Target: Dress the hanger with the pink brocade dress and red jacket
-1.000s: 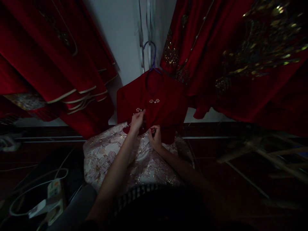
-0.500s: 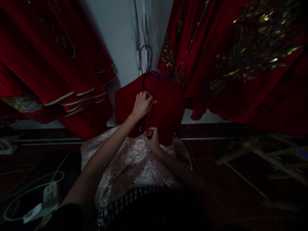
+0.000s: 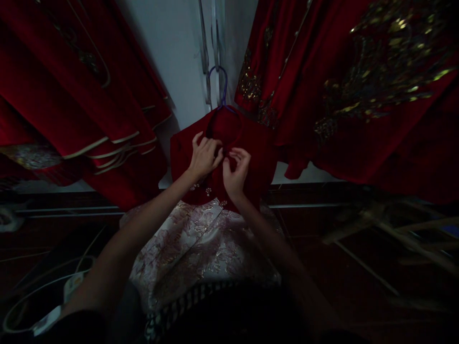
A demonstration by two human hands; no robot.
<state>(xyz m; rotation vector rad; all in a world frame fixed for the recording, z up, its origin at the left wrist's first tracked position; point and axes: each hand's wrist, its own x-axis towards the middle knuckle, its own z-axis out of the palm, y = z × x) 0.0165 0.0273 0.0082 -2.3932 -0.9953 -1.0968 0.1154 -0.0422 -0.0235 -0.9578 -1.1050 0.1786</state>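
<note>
A small red velvet jacket (image 3: 256,148) hangs on a blue hanger (image 3: 219,86) against a white wall, over a pale floral brocade skirt (image 3: 201,243). My left hand (image 3: 205,155) and my right hand (image 3: 236,171) meet at the jacket's chest, just below the collar. Both have their fingers pinched on the upper jewelled fastening, which they cover. Two more jewelled buttons (image 3: 208,191) show lower on the jacket front.
Red garments with cream piping (image 3: 89,110) hang at the left. A red gown with gold embroidery (image 3: 358,81) hangs at the right. A white power strip with cords (image 3: 68,291) lies on the dark floor at lower left. Wooden legs (image 3: 394,229) stand at the right.
My left hand rose from the lower button to the chest fastening. My right hand then left the hem button and came up beside it.
</note>
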